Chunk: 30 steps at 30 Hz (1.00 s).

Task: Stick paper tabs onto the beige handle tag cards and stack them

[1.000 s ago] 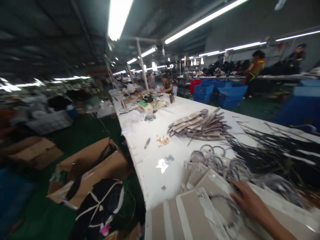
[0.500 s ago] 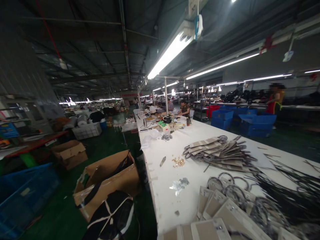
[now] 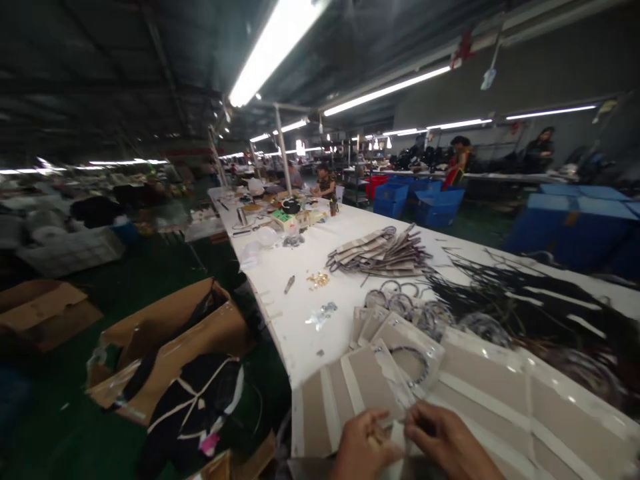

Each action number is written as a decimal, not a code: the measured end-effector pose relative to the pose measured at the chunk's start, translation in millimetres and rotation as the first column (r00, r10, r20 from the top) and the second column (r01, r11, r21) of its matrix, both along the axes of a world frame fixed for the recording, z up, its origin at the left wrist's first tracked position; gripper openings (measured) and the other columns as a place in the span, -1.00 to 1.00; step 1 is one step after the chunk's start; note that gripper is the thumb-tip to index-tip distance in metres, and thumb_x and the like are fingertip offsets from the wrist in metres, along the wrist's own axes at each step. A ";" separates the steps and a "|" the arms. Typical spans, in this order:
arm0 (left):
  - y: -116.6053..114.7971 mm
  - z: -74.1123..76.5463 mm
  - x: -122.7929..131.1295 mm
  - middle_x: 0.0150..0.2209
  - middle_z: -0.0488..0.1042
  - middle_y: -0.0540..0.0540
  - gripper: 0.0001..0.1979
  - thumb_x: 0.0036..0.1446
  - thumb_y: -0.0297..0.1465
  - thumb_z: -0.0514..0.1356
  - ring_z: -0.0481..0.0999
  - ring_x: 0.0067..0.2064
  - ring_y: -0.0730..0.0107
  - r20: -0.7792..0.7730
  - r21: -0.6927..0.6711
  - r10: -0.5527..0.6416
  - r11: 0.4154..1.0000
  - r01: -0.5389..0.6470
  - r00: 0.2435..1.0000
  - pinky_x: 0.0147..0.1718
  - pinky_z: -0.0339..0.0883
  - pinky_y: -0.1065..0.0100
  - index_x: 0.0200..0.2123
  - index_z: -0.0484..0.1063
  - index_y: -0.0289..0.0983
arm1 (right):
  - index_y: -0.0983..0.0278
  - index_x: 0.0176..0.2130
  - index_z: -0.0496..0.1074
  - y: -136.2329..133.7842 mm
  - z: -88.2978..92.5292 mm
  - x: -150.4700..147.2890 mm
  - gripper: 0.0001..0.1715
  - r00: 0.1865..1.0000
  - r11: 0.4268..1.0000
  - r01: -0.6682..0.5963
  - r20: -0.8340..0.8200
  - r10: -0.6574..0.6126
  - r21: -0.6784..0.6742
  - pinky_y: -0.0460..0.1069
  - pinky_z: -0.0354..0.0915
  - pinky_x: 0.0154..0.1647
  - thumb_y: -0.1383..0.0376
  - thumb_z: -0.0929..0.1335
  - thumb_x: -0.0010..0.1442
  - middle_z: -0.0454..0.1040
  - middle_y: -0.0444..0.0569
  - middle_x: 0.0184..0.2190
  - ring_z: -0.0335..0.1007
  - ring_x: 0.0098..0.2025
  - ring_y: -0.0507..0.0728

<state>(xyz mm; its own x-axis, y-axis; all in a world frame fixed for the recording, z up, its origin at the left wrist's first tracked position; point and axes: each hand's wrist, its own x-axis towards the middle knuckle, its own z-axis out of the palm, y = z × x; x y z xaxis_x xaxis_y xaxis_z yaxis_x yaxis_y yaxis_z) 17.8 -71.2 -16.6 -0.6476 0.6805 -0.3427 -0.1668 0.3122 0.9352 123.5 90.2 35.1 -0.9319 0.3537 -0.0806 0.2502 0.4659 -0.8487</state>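
My left hand (image 3: 364, 445) is at the bottom of the view, fingers curled. Something small and yellowish shows inside the curl, too blurred to name. Beside it my right hand (image 3: 445, 437) has its thumb and fingers pinched at the edge of a pale beige piece (image 3: 399, 433) between the two hands. Both hands are over flat beige panels (image 3: 345, 393) with lighter stripes, which lie along the near edge of the white table (image 3: 273, 293). More panels with looped dark handles (image 3: 407, 347) lie just beyond.
Small gold pieces (image 3: 319, 280), silver pieces (image 3: 321, 315) and a slim grey tool (image 3: 289, 285) lie on the table. Farther off is a handle bundle (image 3: 377, 252); black cords (image 3: 505, 287) spread right. An open carton (image 3: 185, 347) and a black bundle (image 3: 195, 400) stand left. People work farther away.
The view has swung right and down. Both my hands have come into view at the bottom, over the beige panels.
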 end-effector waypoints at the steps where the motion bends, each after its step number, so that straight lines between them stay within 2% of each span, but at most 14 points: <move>1: 0.5 0.2 1.2 -0.30 0.56 -0.04 -0.42 -0.11 -0.47 0.43 0.54 -0.29 0.29 -0.009 0.050 0.002 0.999 -0.001 1.000 -0.20 0.41 0.27 0.07 0.53 -0.30 | 0.21 -0.45 0.44 1.9 1.7 1.3 -0.75 1.000 0.999 0.028 -0.006 -0.029 -0.030 -0.02 0.30 -0.34 0.15 0.32 0.17 0.46 -0.13 -0.50 0.40 -0.38 0.13; 3: 0.9 5.4 2.6 -0.26 0.59 -0.07 -0.57 -0.09 -0.47 0.35 0.54 -0.25 0.24 -0.079 0.093 -0.018 0.995 0.025 0.997 -0.18 0.38 0.27 -0.06 0.62 -0.27 | 0.23 -0.43 0.42 5.1 6.0 4.1 -0.77 0.998 0.996 0.066 -0.003 -0.066 -0.054 -0.04 0.26 -0.35 0.18 0.31 0.19 0.43 -0.14 -0.49 0.37 -0.38 0.11; 6: 2.4 15.8 2.5 -0.26 0.61 -0.10 -0.79 -0.01 -0.39 0.31 0.55 -0.16 0.16 -0.192 0.079 -0.050 0.995 0.066 0.980 -0.10 0.35 0.25 -0.26 0.67 -0.26 | 0.22 -0.32 0.47 8.5 10.3 6.7 -0.86 0.995 0.995 0.095 0.019 -0.096 0.031 -0.03 0.27 -0.28 0.22 0.34 0.19 0.47 -0.13 -0.43 0.40 -0.34 0.11; 7: 3.5 17.6 2.2 -0.27 0.60 -0.10 -0.80 0.03 -0.35 0.29 0.56 -0.17 0.16 -0.200 0.071 -0.044 0.996 0.060 0.979 -0.12 0.35 0.25 -0.28 0.66 -0.26 | 0.22 -0.21 0.49 9.2 10.8 6.9 -0.83 0.994 0.990 0.109 0.005 -0.110 0.086 -0.01 0.29 -0.23 0.23 0.36 0.18 0.51 -0.11 -0.36 0.42 -0.31 0.12; 9: 6.0 17.3 1.4 -0.30 0.59 -0.10 -0.79 0.08 -0.30 0.27 0.55 -0.22 0.18 -0.191 0.056 -0.033 0.997 0.044 0.981 -0.18 0.35 0.27 -0.29 0.64 -0.27 | 0.18 0.06 0.44 10.0 12.2 5.7 -0.59 0.994 0.972 0.107 -0.056 -0.098 0.210 0.01 0.30 -0.11 0.25 0.38 0.19 0.54 -0.04 -0.13 0.45 -0.20 0.14; 11: 8.6 14.1 0.5 -0.31 0.59 -0.10 -0.81 0.09 -0.30 0.26 0.54 -0.24 0.19 -0.186 0.047 -0.032 0.998 0.042 0.982 -0.21 0.34 0.29 -0.32 0.63 -0.27 | 0.12 0.14 0.41 10.0 16.0 1.7 -0.53 0.997 0.941 0.018 -0.076 0.008 0.339 0.03 0.28 -0.04 0.27 0.36 0.24 0.51 0.00 -0.01 0.45 -0.10 0.16; 15: 13.8 10.3 -1.6 -0.31 0.59 -0.09 -0.85 0.12 -0.37 0.23 0.54 -0.20 0.19 -0.237 0.030 -0.042 0.998 0.051 0.971 -0.17 0.31 0.29 -0.34 0.62 -0.25 | 0.14 -0.24 0.54 9.4 31.0 -14.0 -0.85 0.965 0.798 -0.262 0.140 0.221 0.542 0.05 0.19 -0.09 0.32 0.34 0.25 0.54 -0.04 -0.24 0.43 -0.14 0.18; 17: 16.9 11.0 -2.7 -0.32 0.59 -0.09 -0.85 0.16 -0.39 0.21 0.54 -0.21 0.21 -0.298 0.010 -0.065 0.997 0.071 0.952 -0.18 0.29 0.30 -0.35 0.61 -0.25 | 0.20 -0.33 0.52 10.0 37.3 -23.0 -0.89 0.943 0.744 -0.333 0.227 0.245 0.579 0.07 0.16 -0.11 0.34 0.36 0.21 0.54 -0.04 -0.31 0.43 -0.19 0.18; 19: 20.4 11.4 -3.8 -0.35 0.56 -0.08 -0.83 0.19 -0.41 0.19 0.54 -0.24 0.23 -0.356 -0.002 -0.083 0.996 0.087 0.931 -0.22 0.27 0.31 -0.38 0.59 -0.25 | 0.23 -0.37 0.50 11.4 38.1 -30.8 -0.92 0.936 0.728 -0.349 0.260 0.238 0.590 0.08 0.14 -0.11 0.34 0.37 0.16 0.55 -0.02 -0.33 0.44 -0.21 0.18; 21: 24.0 10.0 -5.4 -0.38 0.51 -0.07 -0.81 0.22 -0.42 0.17 0.52 -0.27 0.26 -0.399 0.000 -0.086 0.996 0.094 0.913 -0.25 0.25 0.33 -0.41 0.55 -0.26 | 0.23 -0.41 0.50 14.0 30.7 -36.2 -0.92 0.950 0.763 -0.303 0.243 0.195 0.572 0.06 0.14 -0.11 0.34 0.38 0.12 0.55 -0.04 -0.36 0.44 -0.23 0.17; 22: 25.5 8.4 -6.3 -0.38 0.50 -0.06 -0.80 0.23 -0.42 0.16 0.51 -0.27 0.27 -0.414 0.005 -0.084 0.996 0.094 0.906 -0.26 0.25 0.34 -0.42 0.54 -0.26 | 0.22 -0.42 0.51 16.3 23.9 -37.8 -0.91 0.961 0.803 -0.260 0.226 0.161 0.536 0.05 0.15 -0.13 0.34 0.38 0.11 0.56 -0.06 -0.38 0.44 -0.25 0.15; 25: 28.2 0.5 -8.9 -0.38 0.46 -0.05 -0.79 0.27 -0.41 0.14 0.50 -0.28 0.30 -0.445 0.018 -0.091 0.994 0.111 0.891 -0.25 0.25 0.36 -0.41 0.51 -0.25 | 0.19 -0.44 0.52 30.8 -3.5 -38.7 -0.84 0.984 0.931 -0.019 0.171 -0.047 0.366 -0.02 0.17 -0.25 0.32 0.34 0.12 0.55 -0.13 -0.44 0.43 -0.34 0.10; 28: 29.8 -9.0 -10.6 -0.41 0.42 -0.02 -0.78 0.27 -0.43 0.14 0.48 -0.31 0.33 -0.459 0.014 -0.125 0.989 0.148 0.880 -0.27 0.22 0.37 -0.44 0.47 -0.24 | 0.20 -0.44 0.53 60.3 -28.9 -36.6 -0.76 0.955 0.943 0.258 0.095 -0.283 0.210 -0.02 0.22 -0.27 0.24 0.31 0.17 0.55 -0.11 -0.44 0.44 -0.34 0.12; 30: 32.6 -13.9 -12.2 -0.41 0.42 -0.01 -0.79 0.27 -0.42 0.15 0.48 -0.31 0.34 -0.426 0.000 -0.128 0.990 0.142 0.896 -0.27 0.22 0.38 -0.44 0.46 -0.24 | 0.21 -0.39 0.56 85.8 -40.6 -36.9 -0.72 0.929 0.927 0.362 0.034 -0.367 0.099 0.01 0.26 -0.20 0.13 0.34 0.19 0.59 -0.08 -0.37 0.46 -0.28 0.17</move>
<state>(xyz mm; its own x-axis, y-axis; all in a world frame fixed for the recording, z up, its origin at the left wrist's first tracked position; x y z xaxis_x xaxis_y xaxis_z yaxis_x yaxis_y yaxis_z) 5.6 -38.6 -30.4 -0.6280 0.7775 -0.0342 0.2892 0.2740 0.9172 86.6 176.0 -5.5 -0.7325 0.6764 -0.0770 0.4594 0.4076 -0.7892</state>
